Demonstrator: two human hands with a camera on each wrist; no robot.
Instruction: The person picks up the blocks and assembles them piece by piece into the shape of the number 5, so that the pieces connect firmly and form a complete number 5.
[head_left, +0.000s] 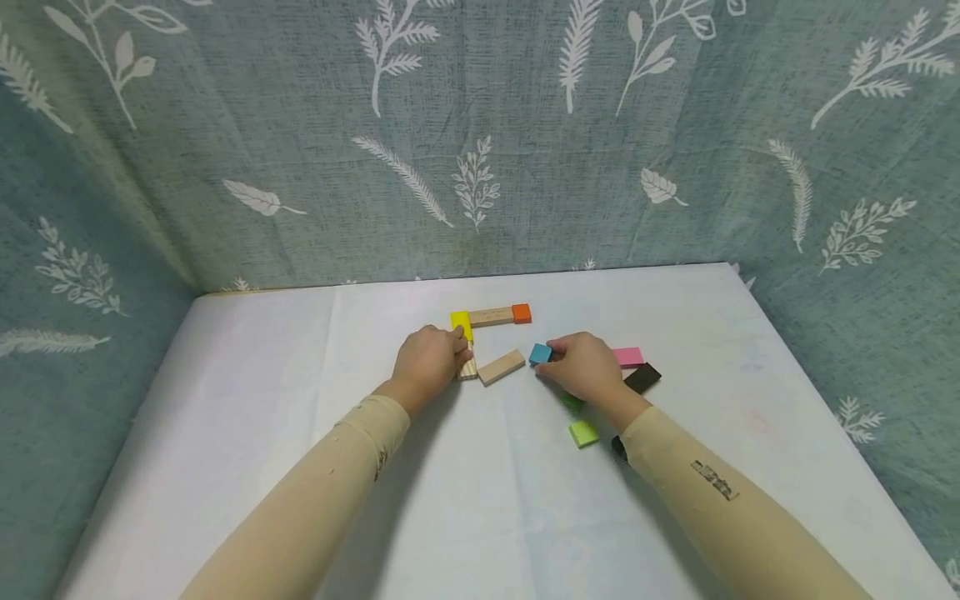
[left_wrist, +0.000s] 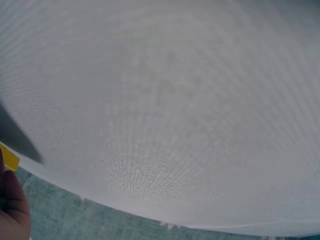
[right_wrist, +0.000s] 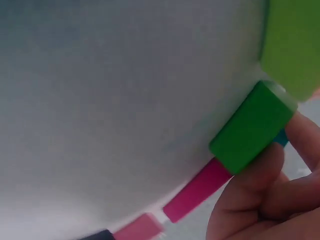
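Though sleeve print blurs, fingers pinch blue block.

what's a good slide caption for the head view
Left hand touching a yellow block, right hand pinching a blue block, with a lime-green block nearby on the white tabletop.

Legible text: none in the three views.
Detail: a blocky black print runs along the beige fabric sleeve on the right arm, characters indistinct; a smaller dark print sits near the cuff of the beige fabric sleeve on the left arm, partly turned away, unreadable; faint marks on the natural-wood rectangular block beside the orange square block, too small to resolve.
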